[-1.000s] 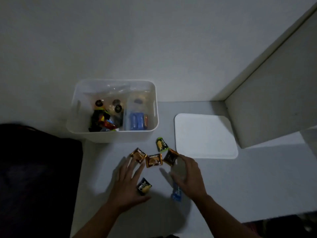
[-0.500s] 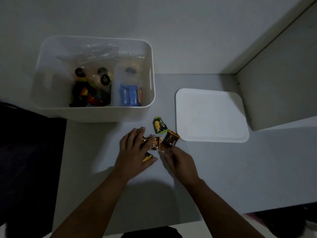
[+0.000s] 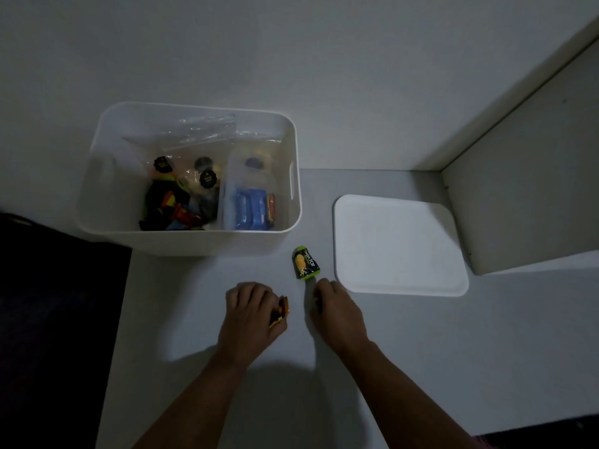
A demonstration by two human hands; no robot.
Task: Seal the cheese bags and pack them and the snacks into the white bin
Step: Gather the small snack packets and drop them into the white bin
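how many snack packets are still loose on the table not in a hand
1: the green-edged black snack packet lies between the white plastic bin and flat white lid. More may be hidden under the right hand.

The bin (image 3: 191,241) stood far left on the table (image 3: 421,351), the lid (image 3: 398,247) to its right. One snack packet (image 3: 306,263) lay between them, nearer; bags (image 3: 207,137) lay inside the bin.

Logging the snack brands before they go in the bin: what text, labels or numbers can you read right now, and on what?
Green snack packet on the table: white lettering along one edge, too blurred to read.
Round black labels on the clear bags in the white bin: print too small to read.
Blue packets in the bin: no legible text.
Orange packets held in the left hand: mostly hidden, unreadable.
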